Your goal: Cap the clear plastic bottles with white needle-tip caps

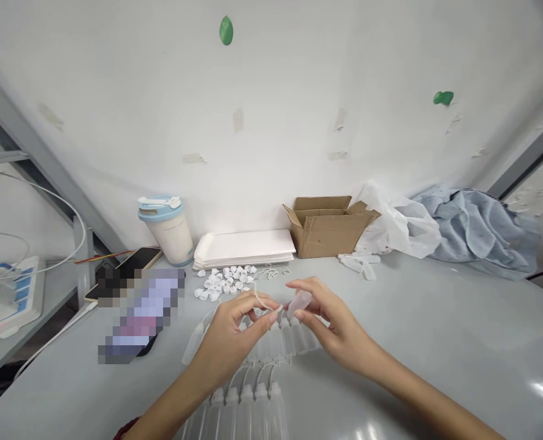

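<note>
My left hand (pixel 241 327) pinches a thin white strap (pixel 262 300) between thumb and fingers, near the middle of the view. Close beside it on the right, my right hand (pixel 333 321) holds a small translucent bottle (pixel 300 302) between thumb and fingers. Beneath the hands lies a row of clear tubes (pixel 275 342), partly hidden by them. A nearer row of clear tubes (pixel 248 415) has white necks with curved straps. A pile of small white caps (pixel 225 282) lies behind my left hand, with loose strap rings (pixel 269 272) beside it.
Behind stand a blue-lidded cup (pixel 168 235), a white stack (pixel 246 245) and an open cardboard box (pixel 328 235). A plastic bag (pixel 399 226), blue cloth (pixel 477 232) and loose pieces (pixel 360 264) are right. Phones (pixel 145 315) and a power strip (pixel 17 293) are left on grey surfaces.
</note>
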Demonstrator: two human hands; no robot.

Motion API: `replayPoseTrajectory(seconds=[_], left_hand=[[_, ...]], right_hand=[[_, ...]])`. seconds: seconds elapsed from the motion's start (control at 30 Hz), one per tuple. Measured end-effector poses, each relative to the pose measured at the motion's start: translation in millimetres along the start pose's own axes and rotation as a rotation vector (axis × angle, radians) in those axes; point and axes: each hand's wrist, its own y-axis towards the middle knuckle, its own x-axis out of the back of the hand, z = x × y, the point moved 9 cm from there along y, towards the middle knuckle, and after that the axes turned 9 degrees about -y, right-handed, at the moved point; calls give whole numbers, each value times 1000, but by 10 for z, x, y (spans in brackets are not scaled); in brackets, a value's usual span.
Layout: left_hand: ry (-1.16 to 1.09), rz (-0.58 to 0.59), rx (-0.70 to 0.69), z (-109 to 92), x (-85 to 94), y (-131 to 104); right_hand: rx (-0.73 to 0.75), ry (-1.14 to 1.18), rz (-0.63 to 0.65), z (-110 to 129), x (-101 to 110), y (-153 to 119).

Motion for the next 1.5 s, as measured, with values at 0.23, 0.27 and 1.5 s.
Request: replayPoseTrajectory(seconds=[0.23,0.27,1.5], left_hand=[[-109,-93,86,90,34,-22],[-124,-98,99,102,28,-26],[49,-60,12,25,12,-28]], right_hand=[[-364,279,-29,-290,-25,-10],[-390,326,-21,-311,-53,-18],[117,-92,-87,119,-147,-124]])
